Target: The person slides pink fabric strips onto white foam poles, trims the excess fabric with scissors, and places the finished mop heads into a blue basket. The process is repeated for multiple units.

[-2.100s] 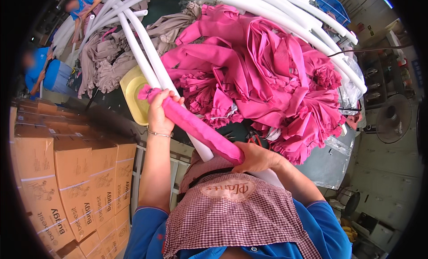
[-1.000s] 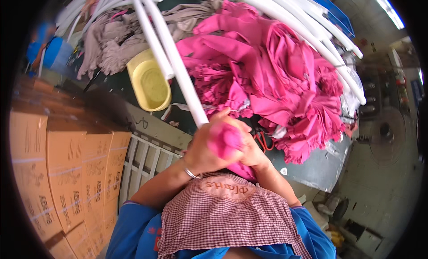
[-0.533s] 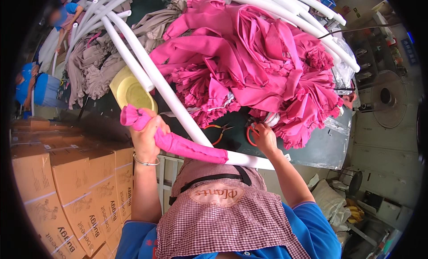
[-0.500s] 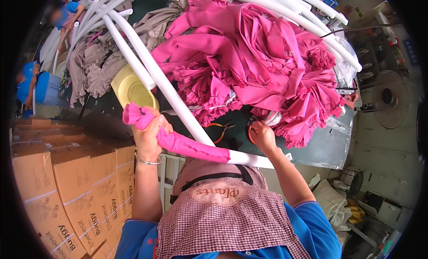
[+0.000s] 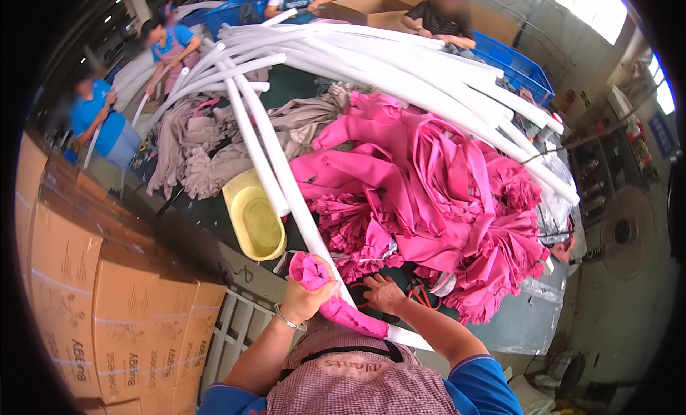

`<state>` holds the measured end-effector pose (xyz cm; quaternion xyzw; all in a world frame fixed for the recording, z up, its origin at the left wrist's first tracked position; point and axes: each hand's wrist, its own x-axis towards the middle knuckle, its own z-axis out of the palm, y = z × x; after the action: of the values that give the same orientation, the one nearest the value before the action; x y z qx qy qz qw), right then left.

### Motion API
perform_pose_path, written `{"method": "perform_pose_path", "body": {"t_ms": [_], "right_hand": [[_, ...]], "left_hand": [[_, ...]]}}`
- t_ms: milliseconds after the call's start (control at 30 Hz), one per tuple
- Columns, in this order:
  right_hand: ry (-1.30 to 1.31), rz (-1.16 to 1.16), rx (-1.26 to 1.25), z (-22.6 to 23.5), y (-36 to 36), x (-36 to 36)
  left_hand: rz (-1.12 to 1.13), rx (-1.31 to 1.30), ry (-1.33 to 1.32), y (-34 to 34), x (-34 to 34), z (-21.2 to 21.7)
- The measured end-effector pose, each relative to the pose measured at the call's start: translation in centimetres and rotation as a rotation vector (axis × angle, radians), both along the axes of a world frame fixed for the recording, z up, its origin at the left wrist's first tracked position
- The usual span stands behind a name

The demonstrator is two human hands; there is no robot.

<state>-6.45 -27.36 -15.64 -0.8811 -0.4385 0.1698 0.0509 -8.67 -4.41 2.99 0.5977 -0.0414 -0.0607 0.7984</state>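
My left hand is closed around a bright pink fabric sleeve, whose bunched open end sticks out above the fist. A white foam tube comes out of the sleeve's other end, in front of my apron. Over the dark table, my right hand has its fingers spread, close to the orange handle of some pliers that it partly hides. Just right of it lies a red-handled tool, partly under the fabric; its kind I cannot make out. A large pile of pink fabric sleeves lies beyond.
More white foam tubes lie across the far side; one long tube slants toward me. A yellow plastic tub and grey-beige fabric are left. Cardboard boxes are stacked lower left. Several people work beyond; blue crates stand behind.
My right hand has let go of the red-handled tool and moved left, its fingers now spread. My left hand still grips the sleeve. The view has tilted up, showing more people.
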Motion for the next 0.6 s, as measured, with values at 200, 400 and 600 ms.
{"method": "perform_pose_path", "body": {"t_ms": [200, 400, 600], "right_hand": [[0.026, -0.267, -0.132, 3.3, 1.4, 0.2], [0.093, -0.35, 0.037, 0.2, 0.0, -0.2], [0.771, -1.124, 1.465, 9.5, -2.5, 2.4]], "left_hand": [[0.072, -0.026, -0.028, 0.1, -0.2, 0.6], [0.095, 0.262, -0.169, -0.3, -0.3, 2.5], [0.134, 0.345, -0.196, -2.4, -1.2, 3.3]]}}
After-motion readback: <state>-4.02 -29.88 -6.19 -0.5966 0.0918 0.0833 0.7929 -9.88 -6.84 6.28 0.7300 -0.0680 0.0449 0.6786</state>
